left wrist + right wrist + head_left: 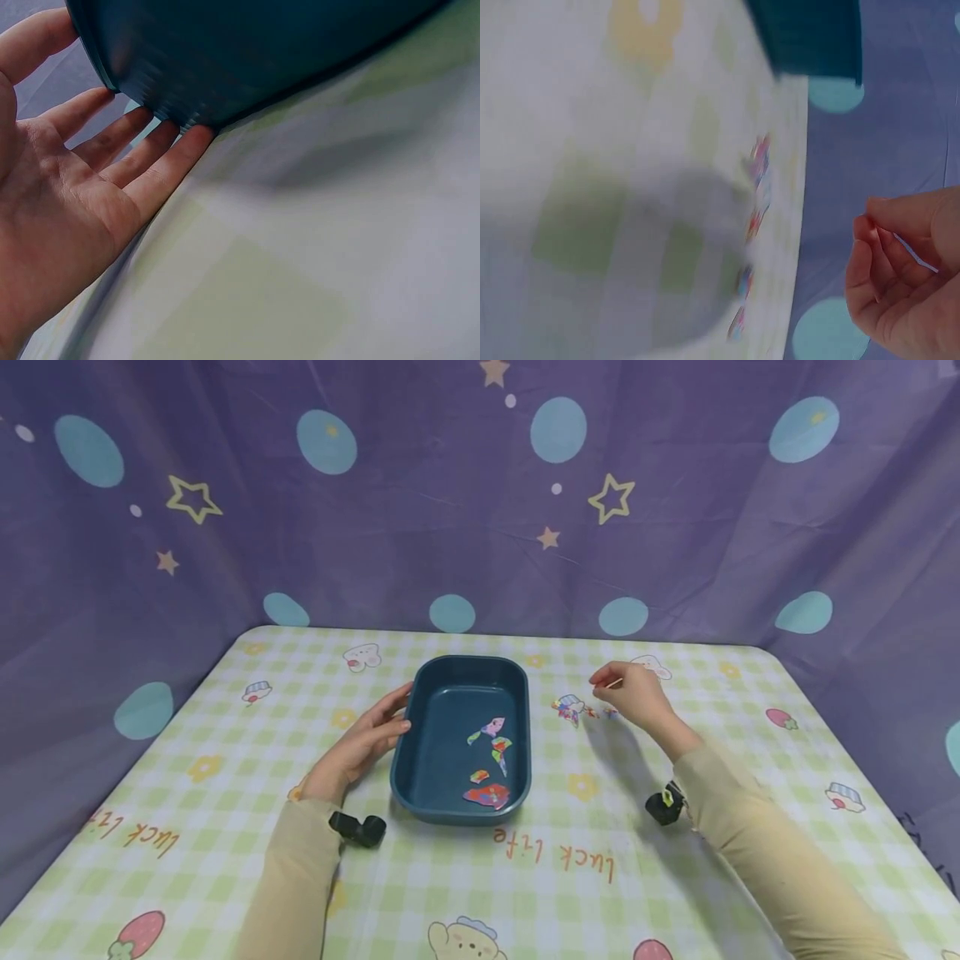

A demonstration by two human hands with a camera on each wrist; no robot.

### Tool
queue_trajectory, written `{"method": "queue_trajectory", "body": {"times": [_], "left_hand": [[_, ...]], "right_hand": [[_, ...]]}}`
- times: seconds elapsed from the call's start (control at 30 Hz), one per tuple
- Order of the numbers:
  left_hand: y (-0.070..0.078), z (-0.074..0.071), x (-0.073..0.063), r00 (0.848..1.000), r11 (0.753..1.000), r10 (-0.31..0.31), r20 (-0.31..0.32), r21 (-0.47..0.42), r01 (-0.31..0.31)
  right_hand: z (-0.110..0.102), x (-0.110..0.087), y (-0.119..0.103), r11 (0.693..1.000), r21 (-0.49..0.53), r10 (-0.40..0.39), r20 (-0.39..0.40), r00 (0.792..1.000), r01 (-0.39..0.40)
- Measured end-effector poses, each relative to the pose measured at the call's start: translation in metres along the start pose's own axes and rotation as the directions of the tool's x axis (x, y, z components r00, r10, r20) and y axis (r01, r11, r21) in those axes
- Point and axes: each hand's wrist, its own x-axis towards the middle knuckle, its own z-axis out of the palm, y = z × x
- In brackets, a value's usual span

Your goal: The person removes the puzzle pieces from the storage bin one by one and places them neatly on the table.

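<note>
A dark teal rectangular tub (459, 817) stands upright on the table, with several small colourful cut-out pieces (487, 795) lying flat inside. My left hand (363, 745) is at its left side, thumb at the rim; in the left wrist view, fairly straight fingers (161, 165) touch the outer wall. To the right of the tub, my right hand (633, 695) hovers above the table, thumb and index fingertips together. A reddish spot shows at those fingertips (868, 217); whether it is a held piece is unclear. More colourful pieces (567, 710) lie beneath this hand.
A green-and-white checked cloth (225, 860) with printed pictures and lettering covers the table. The purple curtain (420, 527) with stars and ovals hangs behind and at the sides. Black wrist cameras (358, 829) sit at both sleeves.
</note>
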Motion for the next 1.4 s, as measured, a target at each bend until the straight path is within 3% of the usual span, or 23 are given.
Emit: {"method": "queue_trajectory", "body": {"times": [0.3, 0.47, 0.63, 0.87, 1.1, 1.4], "left_hand": [[0.0, 0.0, -0.001, 1.0, 1.0, 0.002, 0.0, -0.006, -0.002], [-0.001, 0.0, -0.001, 1.0, 1.0, 0.002, 0.002, -0.001, -0.002], [-0.001, 0.0, -0.001, 1.0, 1.0, 0.003, 0.002, 0.008, -0.003], [0.001, 0.0, -0.001, 1.0, 1.0, 0.011, 0.009, 0.005, -0.011], [-0.003, -0.001, 0.0, 1.0, 1.0, 0.011, 0.011, 0.002, -0.011], [-0.001, -0.001, 0.0, 1.0, 1.0, 0.008, 0.01, 0.008, -0.008]], "right_hand": [[0.019, 0.002, -0.036, 0.996, 0.024, -0.092, 0.062, 0.994, 0.091], [0.031, -0.002, -0.058, 0.98, 0.049, -0.199, 0.108, 0.974, 0.194], [0.04, -0.007, -0.079, 0.957, 0.055, -0.29, 0.168, 0.942, 0.285], [0.06, -0.011, -0.099, 0.941, 0.084, -0.339, 0.296, 0.893, 0.329], [0.084, -0.011, -0.11, 0.906, 0.091, -0.412, 0.413, 0.812, 0.414], [0.101, -0.006, -0.117, 0.909, 0.004, -0.345, 0.565, 0.749, 0.416]]}}
